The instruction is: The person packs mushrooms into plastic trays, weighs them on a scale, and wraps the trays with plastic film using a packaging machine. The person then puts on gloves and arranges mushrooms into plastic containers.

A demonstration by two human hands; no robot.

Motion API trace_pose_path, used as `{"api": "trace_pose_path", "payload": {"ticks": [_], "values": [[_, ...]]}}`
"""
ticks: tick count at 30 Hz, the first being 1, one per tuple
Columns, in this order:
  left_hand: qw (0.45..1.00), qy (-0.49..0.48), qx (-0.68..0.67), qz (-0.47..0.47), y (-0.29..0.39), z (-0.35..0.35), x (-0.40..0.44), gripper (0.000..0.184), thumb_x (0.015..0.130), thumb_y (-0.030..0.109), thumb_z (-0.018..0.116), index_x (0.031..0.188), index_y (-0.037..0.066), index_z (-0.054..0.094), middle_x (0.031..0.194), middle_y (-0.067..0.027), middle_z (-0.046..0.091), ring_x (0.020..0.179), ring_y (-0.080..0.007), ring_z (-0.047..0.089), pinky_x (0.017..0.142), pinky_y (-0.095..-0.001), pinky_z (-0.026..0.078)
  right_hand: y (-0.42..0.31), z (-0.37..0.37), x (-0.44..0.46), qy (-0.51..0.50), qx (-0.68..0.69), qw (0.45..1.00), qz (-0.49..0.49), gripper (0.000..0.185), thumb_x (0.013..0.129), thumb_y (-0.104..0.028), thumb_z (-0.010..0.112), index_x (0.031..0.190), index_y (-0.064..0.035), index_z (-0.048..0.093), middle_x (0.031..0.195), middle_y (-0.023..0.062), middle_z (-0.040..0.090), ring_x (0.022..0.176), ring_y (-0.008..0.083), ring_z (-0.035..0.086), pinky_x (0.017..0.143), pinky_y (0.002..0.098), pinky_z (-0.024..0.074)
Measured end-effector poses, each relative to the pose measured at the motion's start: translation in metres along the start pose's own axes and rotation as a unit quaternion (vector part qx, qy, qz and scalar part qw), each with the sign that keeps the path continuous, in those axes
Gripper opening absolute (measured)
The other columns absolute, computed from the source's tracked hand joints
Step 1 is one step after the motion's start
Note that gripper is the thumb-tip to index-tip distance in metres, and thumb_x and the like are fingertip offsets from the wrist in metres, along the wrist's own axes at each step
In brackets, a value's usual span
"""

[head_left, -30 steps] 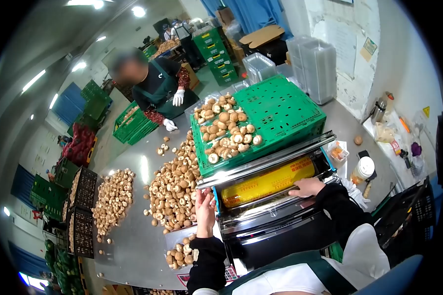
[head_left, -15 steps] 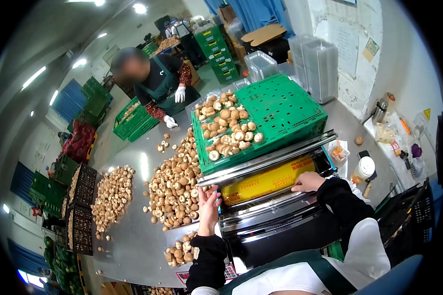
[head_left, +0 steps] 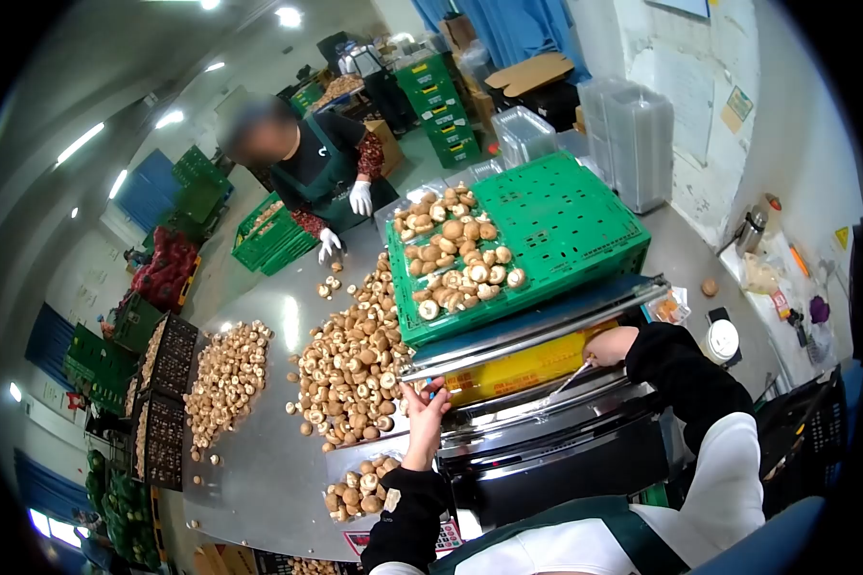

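In front of me is a film wrapping machine (head_left: 556,436) with its metal-edged lid (head_left: 537,331) tilted up. A yellow roll of cling film (head_left: 523,369) lies in the gap beneath. My left hand (head_left: 426,414) is at the left end of the lid, its fingers curled against the edge. My right hand (head_left: 612,347) is closed over the right part of the roll, pinching a gathered strand of clear film (head_left: 571,379) that stretches down toward the machine's front. Beside my left forearm, a tray of mushrooms (head_left: 362,487) rests on a scale (head_left: 448,537).
A green crate (head_left: 566,216) carrying packed mushrooms (head_left: 455,249) stands behind the machine. Loose mushrooms (head_left: 355,355) pile up on the steel table (head_left: 249,460). Across it, a co-worker (head_left: 321,163) in white gloves reaches toward mushrooms. A lidded cup (head_left: 721,340) stands at the right.
My right hand has drawn up a strand of film from the roll. The lid edge sits lower over the roll, with my left hand still at its left end. The view has shifted slightly.
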State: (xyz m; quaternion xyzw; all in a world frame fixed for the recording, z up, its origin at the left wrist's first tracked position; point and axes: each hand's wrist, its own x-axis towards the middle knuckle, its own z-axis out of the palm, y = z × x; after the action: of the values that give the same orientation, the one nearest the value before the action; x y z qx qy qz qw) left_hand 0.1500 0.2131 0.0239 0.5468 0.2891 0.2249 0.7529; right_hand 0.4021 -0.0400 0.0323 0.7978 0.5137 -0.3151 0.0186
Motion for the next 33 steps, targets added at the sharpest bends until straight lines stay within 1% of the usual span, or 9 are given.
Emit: {"api": "trace_pose_path", "payload": {"ticks": [9,10,11,13,15,17,20,28,33], "values": [[1.0,0.0,-0.022,0.008,0.005,0.001,-0.021,0.046,0.082,0.006,0.056,0.121,0.01,0.031,0.1,-0.0078,0.051,0.077,-0.0131,0.053,0.062,-0.0223,0.045,-0.01,-0.014,0.005,-0.043,-0.075,0.995,0.044,0.026,0.071,-0.017,0.057,0.096,-0.0154,0.064,0.089,0.0084,0.063,0.083,0.0238,0.059,0.071,0.0336,0.0449],[0.992,-0.039,0.119,0.004,-0.006,-0.003,-0.022,0.043,0.081,0.012,0.059,0.117,0.006,0.036,0.101,-0.0102,0.051,0.078,-0.0177,0.054,0.065,-0.0258,0.046,-0.01,-0.015,0.003,-0.045,-0.081,0.995,0.044,0.026,0.071,-0.017,0.057,0.096,-0.0154,0.064,0.089,0.0084,0.063,0.083,0.0238,0.059,0.071,0.0336,0.0449],[0.963,-0.077,0.259,-0.001,-0.021,-0.009,-0.022,0.043,0.079,0.018,0.061,0.113,0.002,0.041,0.102,-0.0125,0.052,0.079,-0.0223,0.055,0.068,-0.0293,0.047,-0.01,-0.014,0.001,-0.035,-0.061,0.996,0.048,0.026,0.071,-0.015,0.056,0.095,-0.015,0.064,0.091,0.0083,0.063,0.085,0.0241,0.059,0.072,0.0335,0.0451],[0.762,-0.124,0.601,0.207,-0.04,-0.016,-0.027,0.053,0.077,0.033,0.059,0.117,-0.001,0.046,0.104,-0.0216,0.054,0.091,-0.0383,0.052,0.082,-0.0388,0.043,-0.011,-0.015,0.0,-0.027,-0.043,0.997,0.051,0.025,0.071,-0.014,0.056,0.095,-0.0145,0.064,0.094,0.0083,0.062,0.087,0.0243,0.059,0.074,0.0333,0.0454],[0.713,-0.159,0.657,0.187,-0.03,-0.002,-0.031,0.053,0.078,0.034,0.057,0.119,0.003,0.046,0.106,-0.0201,0.055,0.094,-0.0379,0.051,0.082,-0.0404,0.042,-0.012,-0.015,-0.002,-0.001,-0.038,0.999,0.039,0.026,0.073,-0.013,0.054,0.096,-0.0149,0.064,0.097,0.0082,0.062,0.091,0.0239,0.058,0.078,0.0318,0.0445],[0.675,-0.21,0.695,0.132,-0.019,0.007,-0.023,0.028,0.076,0.026,0.059,0.095,0.007,0.064,0.087,-0.0156,0.063,0.082,-0.0329,0.057,0.077,-0.0392,0.045,-0.015,-0.016,-0.004,0.003,-0.043,0.998,0.046,0.026,0.073,-0.012,0.053,0.097,-0.0149,0.064,0.098,0.0082,0.062,0.092,0.0239,0.058,0.079,0.0316,0.0442],[0.724,-0.207,0.644,0.136,-0.027,0.0,-0.01,0.015,0.073,0.021,0.06,0.075,0.008,0.067,0.073,-0.0152,0.062,0.072,-0.0298,0.06,0.067,-0.0377,0.048,-0.015,-0.015,-0.009,0.022,-0.031,0.998,0.059,0.028,0.074,-0.011,0.052,0.099,-0.014,0.064,0.099,0.0096,0.062,0.093,0.0245,0.058,0.08,0.032,0.0445],[0.848,-0.218,0.467,0.12,-0.014,-0.01,0.0,0.007,0.076,0.008,0.058,0.077,0.002,0.062,0.072,-0.0146,0.061,0.069,-0.0301,0.06,0.064,-0.0339,0.047,-0.011,-0.012,-0.02,0.038,-0.008,0.999,0.002,0.027,0.076,-0.009,0.05,0.1,-0.0094,0.063,0.097,0.0133,0.062,0.09,0.0285,0.058,0.078,0.0339,0.045],[0.852,-0.288,0.426,0.101,0.009,-0.02,-0.014,0.007,0.081,0.008,0.054,0.083,0.001,0.052,0.068,-0.0106,0.054,0.064,-0.02,0.052,0.062,-0.0295,0.042,-0.003,-0.01,-0.034,-0.02,0.018,0.998,-0.056,0.027,0.078,-0.01,0.051,0.102,-0.0049,0.061,0.096,0.0152,0.061,0.09,0.0305,0.057,0.078,0.0346,0.044]]}}
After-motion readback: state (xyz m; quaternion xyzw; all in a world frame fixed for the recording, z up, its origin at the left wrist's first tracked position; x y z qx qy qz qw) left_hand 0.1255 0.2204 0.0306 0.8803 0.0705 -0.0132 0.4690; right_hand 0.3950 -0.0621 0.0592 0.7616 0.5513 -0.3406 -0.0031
